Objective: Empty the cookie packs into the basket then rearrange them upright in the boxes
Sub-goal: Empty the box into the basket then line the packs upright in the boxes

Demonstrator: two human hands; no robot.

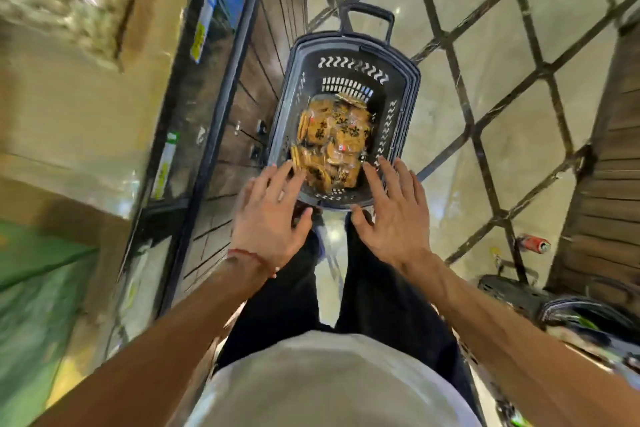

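Both hands were open and held nothing. The left hand (270, 218) and the right hand (393, 215) were spread palm-down, fingers straight, over the near end of the dark basket (410, 104). Whether any fingertip touched its rim could not be told. The cookie packs (332, 139) lay just beyond the fingertips, heaped flat and overlapping in the bottom of the basket, with the nearest pack right at the left hand's fingertips. The basket's pull handle (367, 14) stood at the far end, well beyond both hands.

The packs looked light, each wrapped in clear, glossy film that would likely slip under a loose grip. The cookies inside seemed thin and brittle, so squeezing the flat faces risked cracking them. A better hold would probably be by the edges, thumb on one side and fingers on the other, taking a few at a time so they come up standing on edge for the boxes, which were not plainly in view.
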